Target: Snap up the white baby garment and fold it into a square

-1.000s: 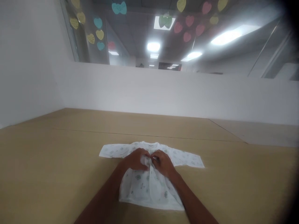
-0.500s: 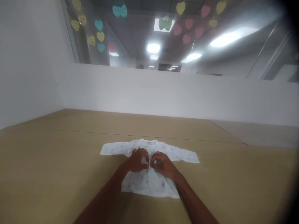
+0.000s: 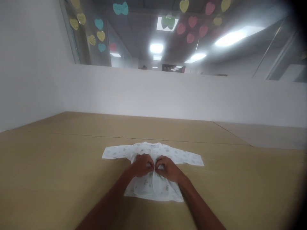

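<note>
A small white baby shirt (image 3: 146, 187) with a faint print lies spread face up, its sleeves stretched out to both sides and its collar pointing away from me. My left hand (image 3: 143, 165) pinches the left edge of the front opening at mid-chest. Just across from it, my right hand (image 3: 168, 167) pinches the other front edge, thumb and forefinger curled together. The fingertips of both hands almost meet at the opening. Any fastener between them is hidden by the fingers.
The shirt rests on a wide tan table (image 3: 59, 179) with a thin seam running across behind the collar. A white wall (image 3: 134, 92) stands at the table's back, below a glass pane with heart-shaped paper notes (image 3: 192, 22). Another white wall rises at the left.
My left hand's fingers have closed more tightly and come nearer to the right hand at the opening. The right hand has hardly moved. The whole view has shifted slightly.
</note>
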The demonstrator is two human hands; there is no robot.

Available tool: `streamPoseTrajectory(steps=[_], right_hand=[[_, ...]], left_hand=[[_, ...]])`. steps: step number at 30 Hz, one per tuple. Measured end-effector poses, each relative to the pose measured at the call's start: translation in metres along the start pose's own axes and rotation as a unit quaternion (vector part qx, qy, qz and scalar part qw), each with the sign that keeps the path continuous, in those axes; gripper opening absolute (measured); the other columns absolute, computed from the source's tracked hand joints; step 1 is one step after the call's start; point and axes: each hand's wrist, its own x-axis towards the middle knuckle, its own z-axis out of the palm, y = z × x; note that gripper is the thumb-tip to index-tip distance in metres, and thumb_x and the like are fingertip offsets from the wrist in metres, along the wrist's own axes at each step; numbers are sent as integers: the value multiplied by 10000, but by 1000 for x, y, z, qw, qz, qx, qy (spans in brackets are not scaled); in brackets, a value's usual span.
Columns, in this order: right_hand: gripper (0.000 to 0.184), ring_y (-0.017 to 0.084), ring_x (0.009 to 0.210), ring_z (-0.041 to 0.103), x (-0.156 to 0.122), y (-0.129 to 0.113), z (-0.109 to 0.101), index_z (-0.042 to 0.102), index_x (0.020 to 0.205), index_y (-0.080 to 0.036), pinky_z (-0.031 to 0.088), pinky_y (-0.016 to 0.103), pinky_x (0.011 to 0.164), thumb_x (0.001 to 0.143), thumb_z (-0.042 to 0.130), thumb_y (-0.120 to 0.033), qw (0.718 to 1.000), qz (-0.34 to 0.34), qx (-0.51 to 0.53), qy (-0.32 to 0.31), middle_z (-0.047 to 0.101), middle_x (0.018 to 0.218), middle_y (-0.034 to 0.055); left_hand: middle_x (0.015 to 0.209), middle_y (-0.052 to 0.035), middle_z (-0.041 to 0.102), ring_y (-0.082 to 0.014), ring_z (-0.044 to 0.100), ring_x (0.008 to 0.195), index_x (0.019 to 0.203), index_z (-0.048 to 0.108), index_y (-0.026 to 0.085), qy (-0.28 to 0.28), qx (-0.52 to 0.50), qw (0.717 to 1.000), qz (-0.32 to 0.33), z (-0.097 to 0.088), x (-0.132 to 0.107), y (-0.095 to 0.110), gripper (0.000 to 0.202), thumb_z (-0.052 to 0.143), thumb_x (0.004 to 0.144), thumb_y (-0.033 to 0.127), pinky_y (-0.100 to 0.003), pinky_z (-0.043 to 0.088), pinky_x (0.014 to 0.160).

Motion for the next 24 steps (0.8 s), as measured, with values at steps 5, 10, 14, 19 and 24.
streamPoseTrajectory(steps=[5,10,14,19,24], right_hand=[[212,167,827,623,0,0,-1,733,697,-238,467,285,782,681,634,-51,1000,-2,6,-3,681,842,8],[209,173,839,629,0,-1,1,733,687,-241,469,292,796,663,649,-52,1000,-4,-1,5,694,859,5],[200,171,840,635,0,-1,6,720,663,-237,468,294,817,641,644,-53,1000,6,-7,22,702,862,3],[169,184,849,636,0,-1,15,706,633,-227,469,312,833,620,626,-79,997,44,-37,56,708,855,12],[148,193,876,639,0,1,20,703,634,-230,476,323,826,660,607,-121,995,63,-38,63,716,905,24]], left_hand=[[930,-9,683,-212,594,958,761,686,228,-8,-5,1000,12,0,0,1,85,601,758,227,-397,348,976],[925,-10,688,-215,593,963,747,673,226,-15,0,1000,-5,-1,1,2,75,598,746,228,-421,324,1015],[936,-19,676,-224,590,980,757,659,218,-9,4,1000,-11,2,0,2,75,588,739,206,-438,317,1027],[984,-41,651,-233,593,979,750,666,210,3,5,1000,-18,6,0,0,95,585,715,175,-442,339,1013],[910,-11,692,-189,629,881,731,684,214,-5,-32,999,-32,0,3,0,109,576,728,203,-316,446,877]])
